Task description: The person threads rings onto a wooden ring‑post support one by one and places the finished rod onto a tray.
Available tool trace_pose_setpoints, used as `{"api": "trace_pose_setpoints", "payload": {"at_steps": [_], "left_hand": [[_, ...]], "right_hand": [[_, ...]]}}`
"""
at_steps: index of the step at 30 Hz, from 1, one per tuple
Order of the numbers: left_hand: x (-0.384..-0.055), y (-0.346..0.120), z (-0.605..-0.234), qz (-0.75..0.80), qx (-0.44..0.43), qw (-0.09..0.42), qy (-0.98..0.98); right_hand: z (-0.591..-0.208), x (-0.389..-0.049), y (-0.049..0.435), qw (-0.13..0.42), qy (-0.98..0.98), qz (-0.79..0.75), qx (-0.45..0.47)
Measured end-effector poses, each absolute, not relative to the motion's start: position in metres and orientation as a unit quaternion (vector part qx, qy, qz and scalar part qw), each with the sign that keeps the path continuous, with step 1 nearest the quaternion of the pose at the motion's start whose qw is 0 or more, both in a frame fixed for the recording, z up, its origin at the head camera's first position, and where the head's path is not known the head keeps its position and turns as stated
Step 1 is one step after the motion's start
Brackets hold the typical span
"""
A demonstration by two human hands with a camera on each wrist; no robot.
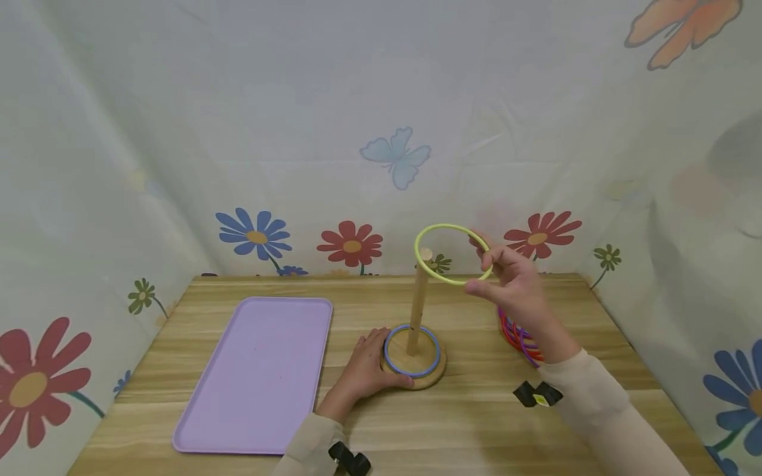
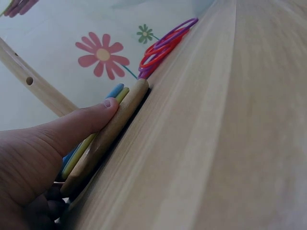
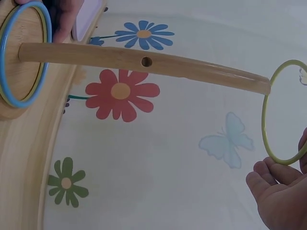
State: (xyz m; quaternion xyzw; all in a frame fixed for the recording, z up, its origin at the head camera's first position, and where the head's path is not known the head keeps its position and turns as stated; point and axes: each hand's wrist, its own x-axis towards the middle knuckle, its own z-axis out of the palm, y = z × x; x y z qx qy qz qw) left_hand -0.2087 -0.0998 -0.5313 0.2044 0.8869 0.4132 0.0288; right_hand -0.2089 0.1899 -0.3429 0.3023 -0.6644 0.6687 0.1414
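A wooden ring-toss stand has an upright post [image 1: 419, 301] on a round base [image 1: 439, 378]. My left hand [image 1: 364, 371] grips the base's left side, with its thumb [image 2: 98, 115] along the near edge and the fingers around the far side. Around the foot of the post lie a blue ring [image 1: 439, 355] and, under it, a yellow ring [image 2: 125, 92]. Up by the post's top, my right hand [image 1: 516, 285] pinches a yellow-green ring [image 1: 443, 226] between thumb and fingers. That ring is tilted and overlaps the post's tip in the head view.
Left of the stand, a flat purple tray [image 1: 256, 373] lies on the wooden table [image 1: 476, 430]. Red and purple rings [image 2: 156, 51] are heaped to the right, partly behind my right wrist in the head view. A flower-printed cloth [image 1: 297, 165] hangs behind the table.
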Motion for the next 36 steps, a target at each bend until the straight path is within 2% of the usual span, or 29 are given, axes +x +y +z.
{"api": "trace_pose_setpoints", "payload": {"at_steps": [17, 36], "left_hand": [[-0.208, -0.099, -0.533, 0.411, 0.200, 0.033, 0.889], [-0.209, -0.100, -0.532, 0.416, 0.197, 0.037, 0.887]], "right_hand": [[-0.363, -0.208, 0.175, 0.116, -0.721, 0.624, 0.278], [-0.386, -0.205, 0.172, 0.120, -0.770, 0.566, 0.270]]}}
